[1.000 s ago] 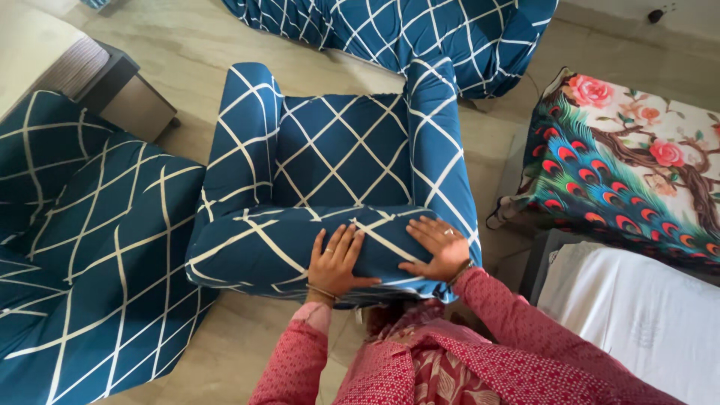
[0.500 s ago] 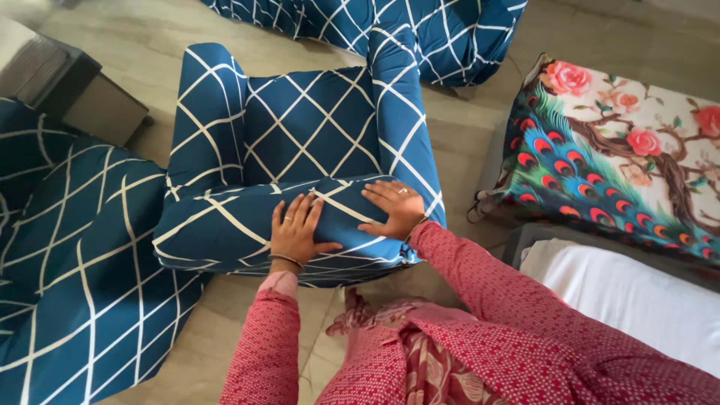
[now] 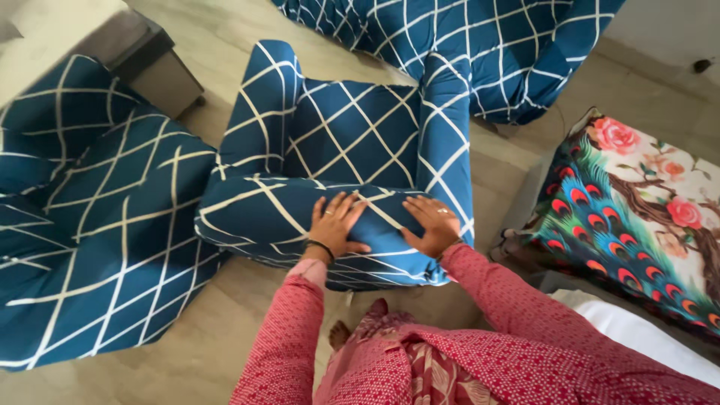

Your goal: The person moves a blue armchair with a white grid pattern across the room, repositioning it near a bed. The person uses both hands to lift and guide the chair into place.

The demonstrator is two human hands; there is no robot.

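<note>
From the head camera, a blue armchair in a stretch cover crossed with white diamond lines (image 3: 341, 142) stands on the beige tiled floor (image 3: 187, 352) between 2 more seats in the same cover, and the left hand (image 3: 335, 226) and right hand (image 3: 429, 225) both lie flat with fingers spread wide on the top of its backrest, gripping nothing. The padding looks soft and the fabric thin, elastic and a little slippery, while the chair itself is probably heavy, so the backrest's top edge or an armrest seems the firmest hold. Against the picture 0.5 s ago both hands have stayed pressed on the backrest in much the same pose, while the view has swung so the chair sits further right and the peacock-and-rose printed cloth (image 3: 637, 210) lies lower
</note>
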